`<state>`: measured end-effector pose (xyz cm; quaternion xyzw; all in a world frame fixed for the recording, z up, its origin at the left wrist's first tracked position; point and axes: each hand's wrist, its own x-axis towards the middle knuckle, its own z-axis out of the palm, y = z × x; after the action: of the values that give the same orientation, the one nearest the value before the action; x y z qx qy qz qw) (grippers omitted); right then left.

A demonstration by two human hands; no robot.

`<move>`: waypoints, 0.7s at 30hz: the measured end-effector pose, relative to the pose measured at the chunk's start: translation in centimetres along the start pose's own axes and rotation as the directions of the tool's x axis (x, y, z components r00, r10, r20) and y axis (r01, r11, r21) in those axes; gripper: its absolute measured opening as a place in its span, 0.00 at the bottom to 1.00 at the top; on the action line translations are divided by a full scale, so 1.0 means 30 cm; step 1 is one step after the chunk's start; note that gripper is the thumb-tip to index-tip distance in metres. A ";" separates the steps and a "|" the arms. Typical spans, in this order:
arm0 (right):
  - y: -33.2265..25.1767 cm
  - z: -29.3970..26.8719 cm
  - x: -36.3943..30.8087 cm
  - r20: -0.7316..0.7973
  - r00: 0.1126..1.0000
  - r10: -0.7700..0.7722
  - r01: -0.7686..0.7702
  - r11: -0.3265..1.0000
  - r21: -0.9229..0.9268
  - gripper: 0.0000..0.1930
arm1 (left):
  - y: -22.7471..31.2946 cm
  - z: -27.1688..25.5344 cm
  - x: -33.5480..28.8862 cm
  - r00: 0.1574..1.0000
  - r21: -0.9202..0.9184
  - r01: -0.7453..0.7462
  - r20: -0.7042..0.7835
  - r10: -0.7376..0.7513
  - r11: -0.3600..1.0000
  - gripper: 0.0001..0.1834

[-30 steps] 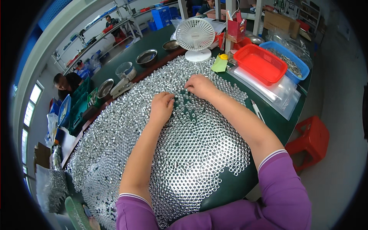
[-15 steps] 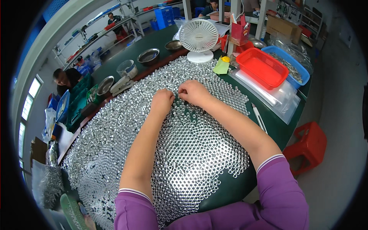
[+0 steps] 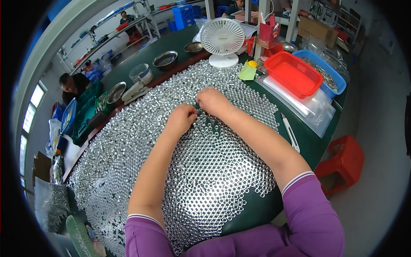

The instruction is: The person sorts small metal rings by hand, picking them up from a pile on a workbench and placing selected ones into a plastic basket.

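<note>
A broad layer of small, shiny, ring-shaped metal pieces (image 3: pixel 214 171) covers the green table. Close to me they stand on end in tight rows, holes up; toward the far left they lie jumbled in a heap. My left hand (image 3: pixel 181 118) is at the border between heap and rows, its thumb and fingers pinched together. Just right of it and slightly farther away, my right hand (image 3: pixel 211 101) is low over the pieces with its fingers curled in. Whatever either hand pinches is hidden or too small to make out.
Beyond the pieces stand a white fan (image 3: pixel 222 40), metal bowls (image 3: pixel 165 61) and a clear cup (image 3: pixel 141 73). At right are a red basket (image 3: pixel 293 75), a blue basket (image 3: pixel 338 81), plastic bags (image 3: pixel 319 122) and a utility knife (image 3: pixel 290 133). A red stool (image 3: pixel 342 160) stands beside the table.
My left hand has drawn slightly back toward me, its fingertips now pinched more visibly. The right hand has shifted a little to the left, its fingers turned further down.
</note>
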<state>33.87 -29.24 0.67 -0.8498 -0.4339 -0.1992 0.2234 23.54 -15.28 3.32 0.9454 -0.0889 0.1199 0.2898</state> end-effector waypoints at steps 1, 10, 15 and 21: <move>0.007 -0.001 -0.003 0.003 1.000 -0.001 0.001 1.000 -0.005 0.06 | -0.008 0.004 0.005 1.000 0.047 -0.008 -0.001 0.008 0.999 0.06; 0.105 -0.124 -0.024 -0.137 0.948 0.286 -0.255 0.945 0.205 0.06 | 0.059 -0.058 -0.061 0.997 -0.044 0.083 0.002 -0.083 0.996 0.06; 0.095 -0.101 -0.036 0.062 0.957 0.284 -0.290 0.926 0.241 0.05 | 0.052 -0.021 -0.089 0.995 0.007 0.095 -0.003 -0.095 0.995 0.07; 0.018 -0.111 -0.046 -0.080 0.989 0.122 -0.113 0.987 0.111 0.04 | 0.039 0.002 -0.101 0.997 0.126 0.003 -0.079 0.007 0.992 0.05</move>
<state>33.09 -32.26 2.57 -0.8514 -0.3830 -0.1990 0.2980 20.37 -15.98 3.04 0.9562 -0.0706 0.1630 0.2328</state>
